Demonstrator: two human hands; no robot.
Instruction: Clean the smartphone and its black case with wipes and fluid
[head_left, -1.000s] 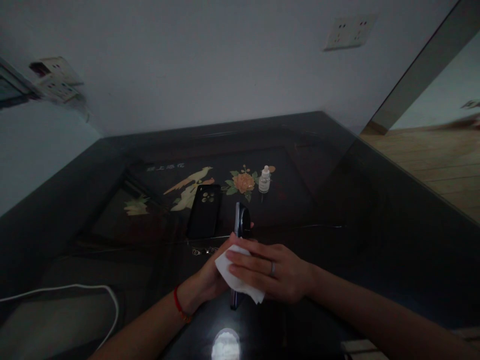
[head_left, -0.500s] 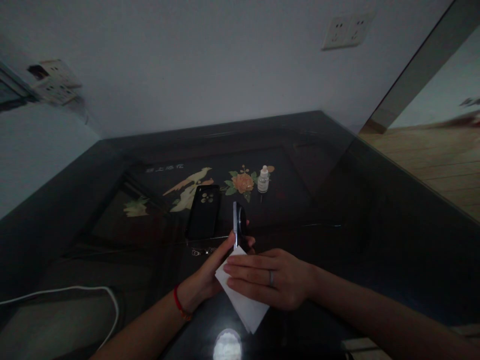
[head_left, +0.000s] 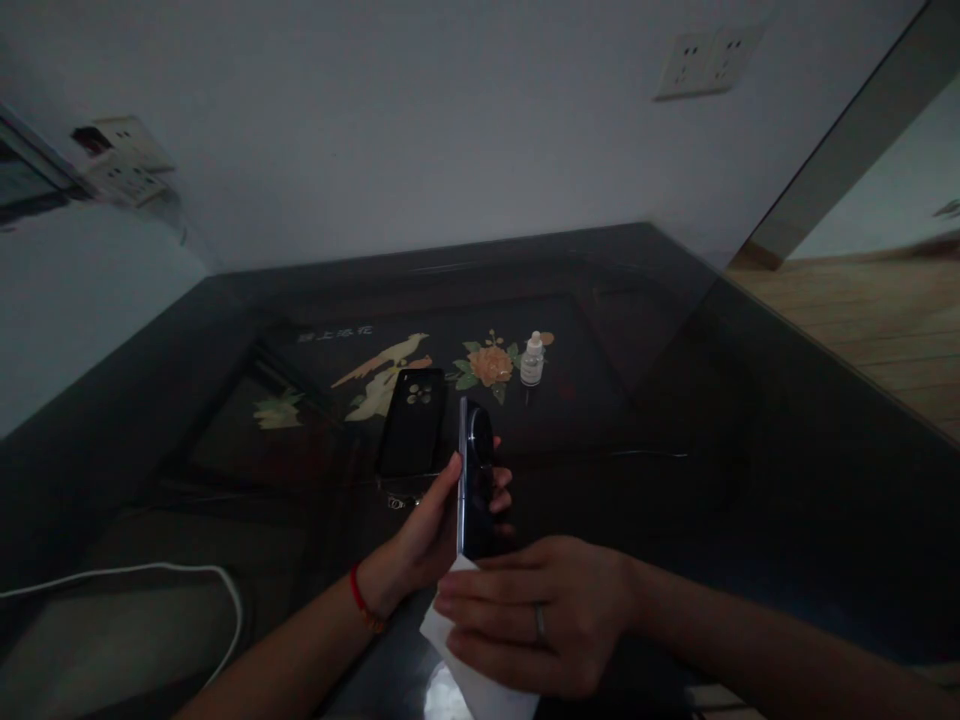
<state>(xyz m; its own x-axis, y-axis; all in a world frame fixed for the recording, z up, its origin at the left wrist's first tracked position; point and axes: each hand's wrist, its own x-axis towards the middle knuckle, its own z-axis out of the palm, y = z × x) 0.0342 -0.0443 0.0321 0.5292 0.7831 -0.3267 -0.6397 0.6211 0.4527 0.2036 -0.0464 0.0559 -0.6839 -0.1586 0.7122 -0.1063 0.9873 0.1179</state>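
Observation:
My left hand (head_left: pixel 427 525) grips a phone (head_left: pixel 474 480) by its sides, thumb on the near edge and fingertips showing past the far one. The phone stands nearly edge-on to me, its round camera bump near the top. In my right hand (head_left: pixel 536 610) a folded white tissue (head_left: pixel 480 680) is pressed against the phone's lower end. Beyond the left hand lies a black phone case (head_left: pixel 412 425) with camera holes. A small metallic chain (head_left: pixel 396 502) lies at its near end. To the right stands a small white-capped bottle (head_left: pixel 532 362).
The dark glossy table (head_left: pixel 637 560) has a bird and flower picture (head_left: pixel 491 366) on its top. A white cable (head_left: pixel 150 567) curves across its left side. Wall sockets (head_left: pixel 709 65) are above, behind the table.
My right hand and the tissue have slid down along the phone toward me, baring more of its side. The left hand keeps its hold.

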